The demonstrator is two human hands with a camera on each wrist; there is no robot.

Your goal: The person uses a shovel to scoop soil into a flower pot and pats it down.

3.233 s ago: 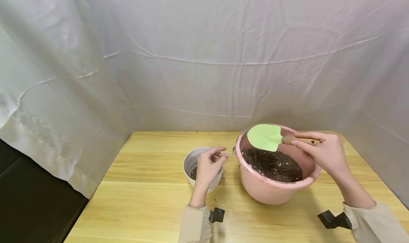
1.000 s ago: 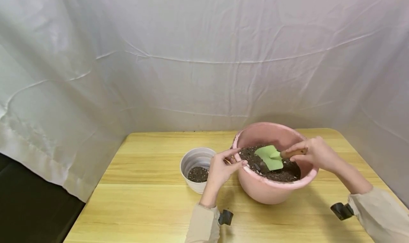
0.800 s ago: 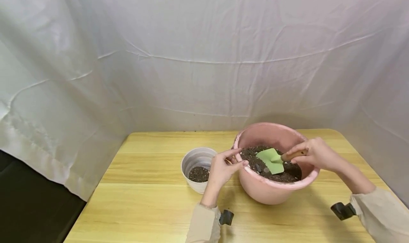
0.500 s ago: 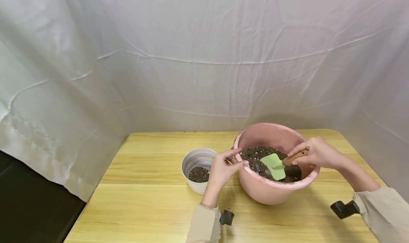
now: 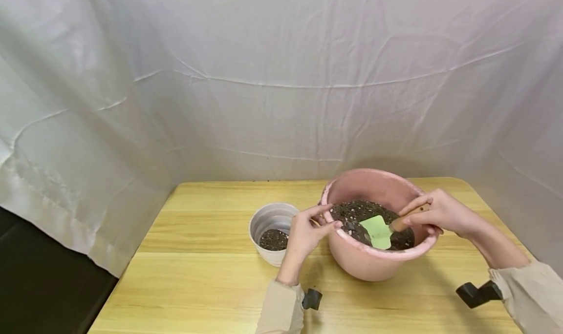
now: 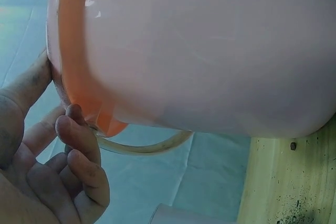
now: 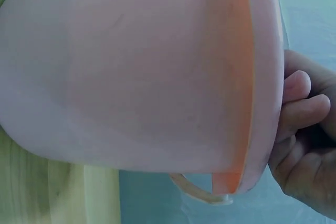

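A pink basin (image 5: 374,263) full of dark soil (image 5: 358,212) stands on the wooden table. My right hand (image 5: 409,211) grips the wooden handle of a green trowel (image 5: 377,225), and the blade is sunk into the soil near the basin's front wall. My left hand (image 5: 332,216) holds the basin's left rim, thumb on top. In the left wrist view the left hand's fingers (image 6: 79,150) curl under the basin's (image 6: 210,51) rim. The right wrist view shows the basin's wall (image 7: 131,77) and my right hand (image 7: 304,145) behind its rim; the trowel is hidden there.
A small white ribbed pot (image 5: 268,219) with a little soil (image 5: 272,239) in its bottom stands just left of the basin. The table (image 5: 211,275) ends at the left and front edges. White cloth (image 5: 281,104) hangs behind and at both sides.
Since 3.2 s ago the trowel came down from above the basin into the soil, and my left hand moved from the white pot to the basin rim. In the last second the blade slid toward the front wall.
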